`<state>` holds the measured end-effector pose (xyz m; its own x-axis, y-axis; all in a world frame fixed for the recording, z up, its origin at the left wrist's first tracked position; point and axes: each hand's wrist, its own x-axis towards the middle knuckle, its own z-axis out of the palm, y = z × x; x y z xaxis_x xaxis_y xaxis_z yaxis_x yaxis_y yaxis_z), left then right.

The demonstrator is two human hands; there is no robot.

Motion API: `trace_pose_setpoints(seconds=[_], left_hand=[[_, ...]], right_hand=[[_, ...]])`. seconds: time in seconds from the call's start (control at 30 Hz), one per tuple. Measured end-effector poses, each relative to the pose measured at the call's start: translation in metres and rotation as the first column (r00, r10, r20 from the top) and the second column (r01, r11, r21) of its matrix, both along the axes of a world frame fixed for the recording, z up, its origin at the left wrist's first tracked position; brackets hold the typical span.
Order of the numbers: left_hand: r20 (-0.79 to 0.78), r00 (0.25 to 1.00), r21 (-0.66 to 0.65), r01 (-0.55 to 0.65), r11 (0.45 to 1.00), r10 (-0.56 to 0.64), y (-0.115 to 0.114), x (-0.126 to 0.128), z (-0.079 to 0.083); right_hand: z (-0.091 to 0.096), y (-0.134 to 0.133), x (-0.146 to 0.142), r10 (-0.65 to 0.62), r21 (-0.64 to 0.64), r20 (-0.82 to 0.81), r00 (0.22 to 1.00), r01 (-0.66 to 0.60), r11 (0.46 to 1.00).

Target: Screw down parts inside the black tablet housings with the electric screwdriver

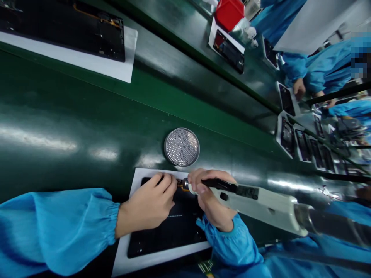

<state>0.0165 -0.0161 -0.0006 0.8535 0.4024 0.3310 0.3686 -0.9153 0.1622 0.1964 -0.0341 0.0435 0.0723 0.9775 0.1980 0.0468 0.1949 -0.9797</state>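
Right hand (213, 199) clamped round white tool (272, 206); left hand (152, 202) over black device (176, 229), grip unclear.

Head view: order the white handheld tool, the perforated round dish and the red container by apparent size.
1. White handheld tool, in the right hand
2. Perforated round dish
3. Red container, judged by its visible part; the top edge cuts it off

The handheld tool (268, 206) looks smooth plastic, the dish (182, 147) shiny metal, the tabletop (72, 119) glossy, the sleeves (66, 227) cloth.
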Motion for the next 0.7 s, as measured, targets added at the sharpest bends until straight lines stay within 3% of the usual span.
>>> trace_pose_setpoints(seconds=[0.13,0.3,0.43,0.7], left_hand=[[0.005,0.999,-0.034,0.038,0.999,-0.037,0.005,-0.003,0.002],[0.032,0.999,-0.104,0.041,0.994,-0.038,0.006,-0.005,0.001],[0.024,0.999,-0.131,0.041,0.991,-0.038,0.007,-0.004,0.0],[0.022,1.0,-0.169,0.022,0.985,-0.019,0.008,-0.002,0.005]], right_hand=[[0.01,0.006,0.002,-0.016,0.031,-0.028,0.999,0.017,0.999],[0.024,0.038,-0.002,-0.18,0.157,-0.062,0.982,0.187,0.97],[0.016,0.058,-0.008,-0.222,0.126,-0.067,0.973,0.229,0.965],[0.009,0.06,-0.012,-0.232,0.077,-0.016,0.973,0.233,0.969]])
